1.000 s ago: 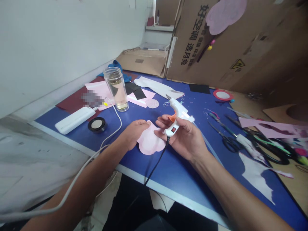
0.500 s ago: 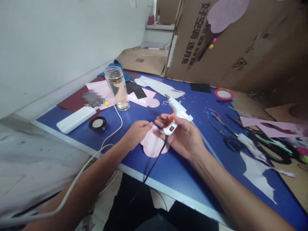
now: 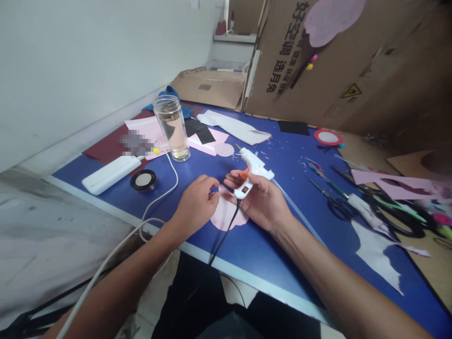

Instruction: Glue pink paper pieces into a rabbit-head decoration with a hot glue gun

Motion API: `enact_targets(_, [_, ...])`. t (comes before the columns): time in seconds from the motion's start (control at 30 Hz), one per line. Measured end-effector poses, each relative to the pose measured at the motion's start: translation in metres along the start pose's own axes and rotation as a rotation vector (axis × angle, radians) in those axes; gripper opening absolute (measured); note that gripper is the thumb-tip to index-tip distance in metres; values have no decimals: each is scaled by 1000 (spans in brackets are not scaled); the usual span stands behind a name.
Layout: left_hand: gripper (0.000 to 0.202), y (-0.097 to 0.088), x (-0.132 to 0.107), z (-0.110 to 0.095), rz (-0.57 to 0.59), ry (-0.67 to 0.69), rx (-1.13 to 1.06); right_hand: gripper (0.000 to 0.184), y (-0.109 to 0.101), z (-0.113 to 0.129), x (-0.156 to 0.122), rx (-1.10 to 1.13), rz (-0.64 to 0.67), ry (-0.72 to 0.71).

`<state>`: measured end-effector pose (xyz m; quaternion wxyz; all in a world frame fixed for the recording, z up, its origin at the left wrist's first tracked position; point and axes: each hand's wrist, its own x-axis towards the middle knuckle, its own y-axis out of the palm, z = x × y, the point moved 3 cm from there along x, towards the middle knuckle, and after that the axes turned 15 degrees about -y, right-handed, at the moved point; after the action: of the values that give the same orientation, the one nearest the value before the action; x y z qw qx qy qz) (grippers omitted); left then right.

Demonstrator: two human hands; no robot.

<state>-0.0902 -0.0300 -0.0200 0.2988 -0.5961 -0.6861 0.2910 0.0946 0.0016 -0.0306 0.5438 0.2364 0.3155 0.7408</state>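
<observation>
My right hand (image 3: pixel 263 202) is wrapped round the handle of a white glue gun (image 3: pixel 251 170) with an orange trigger and a red switch; its nozzle points away to the upper left and its black cord runs down off the table edge. My left hand (image 3: pixel 196 205) pinches the edge of a pale pink scalloped paper piece (image 3: pixel 226 217) lying on the blue table (image 3: pixel 282 254), right beside the glue gun's handle. Both hands meet over the paper near the front of the table.
A glass bottle of yellowish liquid (image 3: pixel 173 128), a white power bank (image 3: pixel 111 174) with its cable and a round black tin (image 3: pixel 143 181) stand to the left. Scissors (image 3: pixel 339 205), pink paper scraps (image 3: pixel 377 256) and tools lie to the right. Cardboard boxes (image 3: pixel 339 61) rise behind.
Both hands and the pink paper have drawn nearer to me and slightly left. My left hand has shifted from resting on the paper to pinching its top edge by the glue gun.
</observation>
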Motion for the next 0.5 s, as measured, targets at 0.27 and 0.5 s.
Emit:
enact_targets(0.27, [13, 9, -4, -4, 11, 55, 133, 22, 3, 1, -1, -43, -14, -19])
enact_targets(0.5, [17, 10, -1, -3, 40, 46, 171, 18, 5, 3, -2, -79, -29, -43])
